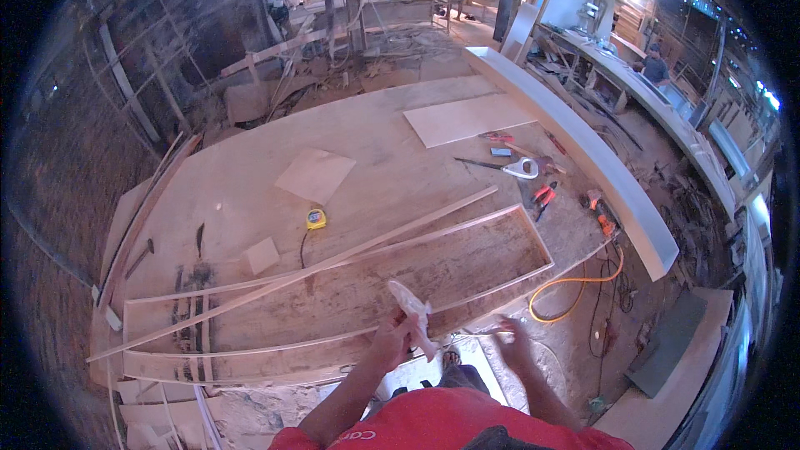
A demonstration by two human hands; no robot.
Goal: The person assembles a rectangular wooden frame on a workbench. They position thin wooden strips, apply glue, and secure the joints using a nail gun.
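Observation:
My left hand (392,340) grips a small white squeeze bottle (412,310) above the near edge of a long shallow wooden frame (467,229) lying on a big plywood workbench (250,167). A thin wooden strip (292,277) lies diagonally across the frame. My right hand (515,343) hangs lower right, beside the frame's near corner, fingers slightly curled, holding nothing that I can make out.
A yellow tape measure (316,218), plywood offcuts (315,175), a hand saw (504,167), pliers (543,197) and a power tool (600,215) with an orange hose (575,287) lie on the bench. A long white board (583,142) runs along the right. People work in the background.

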